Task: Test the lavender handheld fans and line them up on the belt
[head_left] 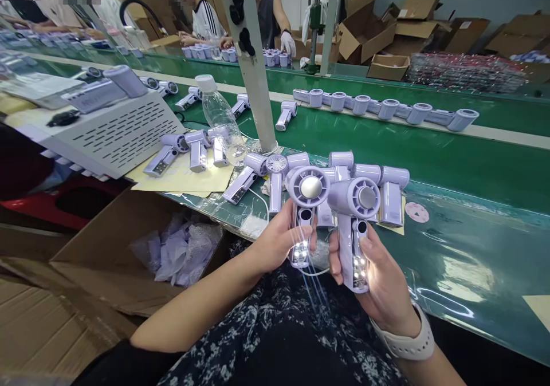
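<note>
Two lavender handheld fans are up in front of me, one in each hand. My left hand (286,237) is closed round the handle of the left fan (309,188), its thumb lying across the front. Small lights glow low on that handle. My right hand (382,266) grips the right fan (354,200), its thumb beside the dark round spot on the handle; lights shine there too. Both round heads face me, each with a silvery disc in the middle. Behind them several similar fans (392,203) lie on the bench, partly hidden by the held ones.
A green conveyor belt (361,140) runs behind the bench, carrying a row of fans (389,109). A metal post (253,71) and a plastic bottle (219,117) stand ahead. To the left are a vented white box (124,131) and an open carton (98,260). Co-workers sit across the belt.
</note>
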`<state>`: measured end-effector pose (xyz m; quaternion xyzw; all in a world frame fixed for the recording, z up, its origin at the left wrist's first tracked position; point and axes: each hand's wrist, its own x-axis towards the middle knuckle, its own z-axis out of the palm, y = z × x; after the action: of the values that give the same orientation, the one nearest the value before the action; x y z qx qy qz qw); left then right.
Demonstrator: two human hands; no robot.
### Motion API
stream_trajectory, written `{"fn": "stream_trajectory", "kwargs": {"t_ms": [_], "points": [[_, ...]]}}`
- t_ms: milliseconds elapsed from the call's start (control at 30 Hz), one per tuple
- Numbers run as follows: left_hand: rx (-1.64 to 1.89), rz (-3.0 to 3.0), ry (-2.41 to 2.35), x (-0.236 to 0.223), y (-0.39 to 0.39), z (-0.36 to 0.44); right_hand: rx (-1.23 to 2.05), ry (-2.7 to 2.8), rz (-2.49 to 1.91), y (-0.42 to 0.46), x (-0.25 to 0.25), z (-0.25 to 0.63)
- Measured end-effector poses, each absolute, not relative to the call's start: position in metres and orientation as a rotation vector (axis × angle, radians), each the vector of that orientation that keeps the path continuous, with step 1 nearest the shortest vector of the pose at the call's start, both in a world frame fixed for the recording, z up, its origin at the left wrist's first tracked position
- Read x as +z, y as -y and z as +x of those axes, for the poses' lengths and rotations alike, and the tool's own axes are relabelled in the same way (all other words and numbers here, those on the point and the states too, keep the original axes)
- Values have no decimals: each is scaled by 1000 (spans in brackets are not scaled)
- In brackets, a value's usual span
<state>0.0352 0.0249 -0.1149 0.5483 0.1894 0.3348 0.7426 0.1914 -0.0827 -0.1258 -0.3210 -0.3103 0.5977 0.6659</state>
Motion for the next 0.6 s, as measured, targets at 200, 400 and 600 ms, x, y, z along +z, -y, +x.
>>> {"fn": "stream_trajectory", "kwargs": {"t_ms": [200, 400, 600], "points": [[722, 1228, -573, -111, -20, 34, 1382, 543, -739, 79, -128, 189], [719, 1244, -599, -101, -5, 26, 1339, 491, -746, 83, -124, 189], [668, 1086, -388, -96, -5, 24, 1291, 500, -762, 85, -114, 195]]}}
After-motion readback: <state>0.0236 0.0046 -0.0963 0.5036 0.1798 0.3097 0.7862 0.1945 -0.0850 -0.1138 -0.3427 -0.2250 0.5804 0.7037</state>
